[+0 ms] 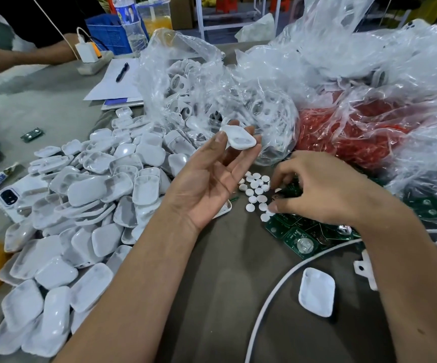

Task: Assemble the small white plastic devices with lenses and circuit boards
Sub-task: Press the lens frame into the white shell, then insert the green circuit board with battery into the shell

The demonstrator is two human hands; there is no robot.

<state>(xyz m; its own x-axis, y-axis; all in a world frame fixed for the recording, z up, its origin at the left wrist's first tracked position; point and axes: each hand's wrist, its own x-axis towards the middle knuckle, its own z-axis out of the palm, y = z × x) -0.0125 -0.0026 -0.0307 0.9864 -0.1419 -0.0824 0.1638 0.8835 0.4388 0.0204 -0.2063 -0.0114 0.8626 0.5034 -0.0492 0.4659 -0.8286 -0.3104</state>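
A grey table carried many things. On the left side lay a big heap of white shells, piled loosely one over another, most of them with the hollow side up. Behind it stood a clear plastic bag with more white parts inside, and to the right of that a second clear bag with red material. Between the two hands lay a small group of round white lenses, flat on the table. Green circuit boards were spread just beside the lenses, under the right hand and to the right of it. A white cable curved across the near part of the table, and one single shell lay alone next to it. At the far left there were a sheet of paper with a pen, a power strip and the arm of another person.

The left hand was raised with the palm up above the table. Its thumb and fingertips pinched one white housing. The long axis of the housing ran from upper left to lower right, and its hollow side faced the camera.

The right hand was low over the boards and lenses, with the fingers curled downwards. The fingertips touched the boards at the edge of the lenses, but I cannot tell if they held anything.
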